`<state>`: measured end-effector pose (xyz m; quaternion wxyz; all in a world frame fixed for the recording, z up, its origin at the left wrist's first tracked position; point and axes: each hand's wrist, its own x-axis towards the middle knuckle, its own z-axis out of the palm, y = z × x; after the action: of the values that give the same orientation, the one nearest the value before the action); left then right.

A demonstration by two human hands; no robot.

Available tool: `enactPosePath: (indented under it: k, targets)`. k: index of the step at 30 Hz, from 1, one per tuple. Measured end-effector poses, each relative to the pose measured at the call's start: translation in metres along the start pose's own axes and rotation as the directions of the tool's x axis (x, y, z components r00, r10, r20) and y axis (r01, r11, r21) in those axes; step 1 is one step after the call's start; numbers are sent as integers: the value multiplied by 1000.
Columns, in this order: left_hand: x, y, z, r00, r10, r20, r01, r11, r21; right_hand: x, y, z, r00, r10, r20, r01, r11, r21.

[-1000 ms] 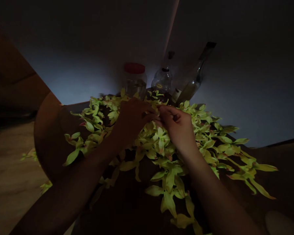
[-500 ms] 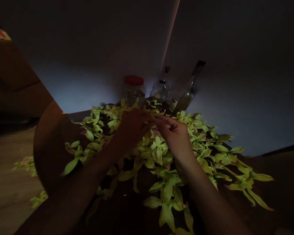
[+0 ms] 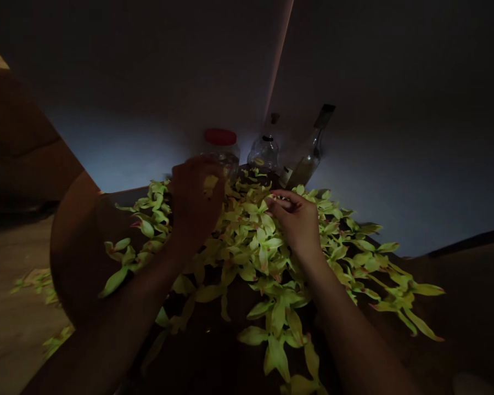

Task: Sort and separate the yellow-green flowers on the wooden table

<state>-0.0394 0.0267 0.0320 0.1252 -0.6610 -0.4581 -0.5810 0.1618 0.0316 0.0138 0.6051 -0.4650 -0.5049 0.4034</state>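
Note:
A heap of yellow-green orchid-like flowers (image 3: 263, 247), some with pinkish tips, covers much of a dark table. My left hand (image 3: 195, 200) is over the left part of the heap, in front of the jar, its fingers curled and in deep shadow. A yellow-green patch shows among those fingers; whether it is held or lies behind them I cannot tell. At the right of the heap's middle, my right hand (image 3: 298, 222) pinches thumb and fingertips together on a small pink-tipped flower part (image 3: 273, 196), mostly hidden by the fingers.
Behind the heap stand a red-lidded clear jar (image 3: 221, 137), a round glass bottle (image 3: 264, 151) and a tilted tall bottle (image 3: 310, 159), close to the wall corner. The rounded table edge (image 3: 57, 247) is at left. More flowers (image 3: 41, 282) lie lower down beyond it.
My left hand has moved left and slightly up, away from my right hand; the two were together over the heap. My right hand stays nearly in place. The whole view has shifted slightly.

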Motion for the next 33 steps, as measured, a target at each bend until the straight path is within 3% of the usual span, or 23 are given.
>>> enactPosePath:
  k: [3, 5, 8, 13, 16, 19, 21, 23, 28, 33]
  targets:
    - [-11, 15, 6, 965, 109, 237, -100, 994, -48, -11, -7, 8, 996, -81, 37, 84, 994, -77]
    - [-19, 21, 12, 929, 112, 353, -97, 994, -58, -18, -10, 12, 984, -165, 72, 177, 962, -206]
    - [-22, 22, 16, 907, 28, 421, -12, 999, -41, -24, -9, 15, 963, -227, 145, 264, 902, -342]
    - [-14, 17, 12, 870, -76, 487, 119, 991, -58, -24, -6, 16, 976, -139, 165, 172, 963, -208]
    - [-15, 16, 13, 878, -17, 478, 60, 995, -74, -23, -6, 16, 984, -78, 161, 96, 990, -103]
    - [-19, 17, 14, 904, 89, 418, -91, 996, -14, -23, -9, 16, 985, -59, 161, 67, 997, -48]
    - [-21, 19, 14, 903, 161, 398, -191, 981, 37, -23, -12, 17, 986, -50, 161, 48, 999, 16]
    - [-21, 20, 15, 901, 182, 393, -219, 974, 52, -23, -16, 18, 987, -31, 159, 19, 997, 76]
    - [-22, 18, 21, 929, 66, 365, -11, 988, -151, -20, -20, 16, 987, -23, 161, 14, 998, 57]
    - [-13, 2, 14, 988, -54, 145, 91, 959, -268, -12, -14, 7, 994, -82, 74, 84, 996, -33]
